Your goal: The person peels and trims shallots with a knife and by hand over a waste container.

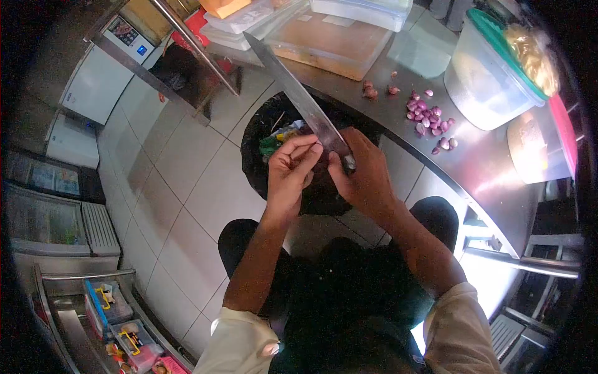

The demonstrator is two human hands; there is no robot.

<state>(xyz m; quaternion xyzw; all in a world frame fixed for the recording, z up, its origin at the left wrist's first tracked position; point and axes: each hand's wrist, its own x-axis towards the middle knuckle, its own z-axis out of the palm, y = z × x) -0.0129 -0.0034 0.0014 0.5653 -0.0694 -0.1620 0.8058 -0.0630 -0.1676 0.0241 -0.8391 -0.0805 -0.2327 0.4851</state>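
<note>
A large knife (291, 85) points up and to the left, its blade crossing above a black-lined bin (254, 134) with scraps inside. My right hand (363, 169) is wrapped round the knife near its handle end. Close beside the blade, my left hand (293, 173) has its thumb and fingers pinched together; what they hold is too small to make out. Peeled shallots (425, 116) lie in a loose pile on the metal counter (464, 163) to the right, with a few brownish unpeeled ones (370, 91) behind them.
Flat plastic containers (327, 40) stand at the counter's back. A green-lidded tub (489, 75) and a pink-lidded tub (542, 140) stand at the right. Tiled floor (193, 168) and a metal-legged stand (199, 47) lie left; a shelf with small boxes (112, 302) is lower left.
</note>
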